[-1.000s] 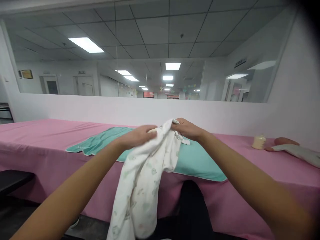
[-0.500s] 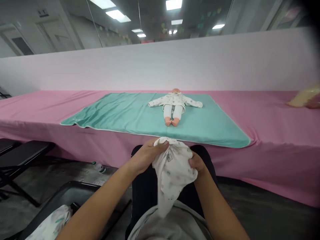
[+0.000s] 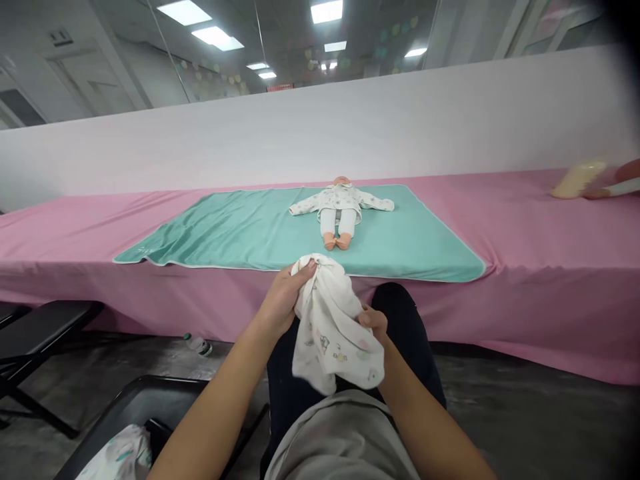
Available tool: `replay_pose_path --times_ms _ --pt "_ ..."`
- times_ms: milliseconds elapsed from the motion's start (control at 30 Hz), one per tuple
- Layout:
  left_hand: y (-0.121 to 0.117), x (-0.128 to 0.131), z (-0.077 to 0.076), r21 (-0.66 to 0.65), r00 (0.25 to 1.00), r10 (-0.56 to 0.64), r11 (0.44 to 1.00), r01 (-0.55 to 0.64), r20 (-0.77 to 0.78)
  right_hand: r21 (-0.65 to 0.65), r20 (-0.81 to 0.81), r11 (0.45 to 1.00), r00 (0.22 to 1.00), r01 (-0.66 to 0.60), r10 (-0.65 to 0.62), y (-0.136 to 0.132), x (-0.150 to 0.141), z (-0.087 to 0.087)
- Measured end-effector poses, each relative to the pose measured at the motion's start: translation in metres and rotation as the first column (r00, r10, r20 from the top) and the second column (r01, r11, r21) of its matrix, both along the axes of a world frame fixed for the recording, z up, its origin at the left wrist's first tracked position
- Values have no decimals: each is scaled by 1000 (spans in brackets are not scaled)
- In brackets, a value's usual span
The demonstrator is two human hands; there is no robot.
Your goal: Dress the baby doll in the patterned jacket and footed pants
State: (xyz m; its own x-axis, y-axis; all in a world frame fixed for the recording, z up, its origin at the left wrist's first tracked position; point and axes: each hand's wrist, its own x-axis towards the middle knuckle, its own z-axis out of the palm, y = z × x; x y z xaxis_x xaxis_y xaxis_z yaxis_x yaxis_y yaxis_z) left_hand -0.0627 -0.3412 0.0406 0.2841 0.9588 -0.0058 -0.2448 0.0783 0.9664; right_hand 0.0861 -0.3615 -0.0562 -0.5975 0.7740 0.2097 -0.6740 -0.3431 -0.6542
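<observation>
A white printed cloth garment (image 3: 333, 333) hangs bunched between my two hands, above my lap. My left hand (image 3: 286, 297) is closed on its upper left edge, thumb on top. Lower down on the right side, my right hand (image 3: 374, 323) pinches the fabric. The garment's exact kind does not show through the folds. Beyond it a baby doll (image 3: 339, 207) lies on its back on a teal towel (image 3: 250, 230), feet toward me. The doll wears a white patterned top with its sleeves spread out and white leggings.
A pink-covered table (image 3: 530, 227) runs across the front. At its far right lies a pale yellow object (image 3: 577, 180). A black chair (image 3: 165, 393) with a patterned cloth (image 3: 120, 453) stands at my left. A plastic bottle (image 3: 197, 345) lies on the floor.
The garment has been raised slightly and turned, showing other folds and prints. Both hands still hold it, a little higher and farther left in view. The camera view has shifted.
</observation>
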Motion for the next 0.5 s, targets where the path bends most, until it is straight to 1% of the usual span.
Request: replay_pose_path --times_ms 33,67,167,200,233,267,300,333,400,433,467,500 --pt "0 0 1 17 1000 0 1000 1 -26 11 -11 999 999 31 -31 0 -3 2" --pt "0 0 3 34 998 -3 999 5 -57 20 12 999 999 33 -34 0 -4 6" --pt "-1 -1 5 76 990 -19 997 30 -142 52 239 997 970 -49 35 -1 0 16" --pt "-1 -2 5 86 986 -25 995 40 -162 62 288 997 957 -52 32 -2 4 19" --pt "-1 -4 6 95 983 -38 994 56 -182 64 305 998 952 -24 4 -2 7 22" --pt "-1 -6 6 102 975 -67 991 90 -210 64 291 997 955 37 -54 -3 11 24" --pt "-1 -9 6 99 958 -127 983 157 -259 59 255 991 958 120 -131 -3 14 25" --pt "-2 -13 6 79 919 -218 963 257 -328 47 212 978 954 205 -211 -4 17 27" --pt "-4 -18 6 5 787 -405 888 461 -466 7 162 944 931 331 -327 -4 21 30" --pt "-6 -19 5 -22 736 -458 855 517 -498 -13 157 930 920 366 -360 -4 21 32" --pt "-7 -20 4 -19 733 -473 846 533 -490 -28 160 924 914 382 -373 -5 20 33" --pt "-8 -20 2 11 777 -455 860 510 -435 -30 169 920 910 390 -380 -5 19 33"
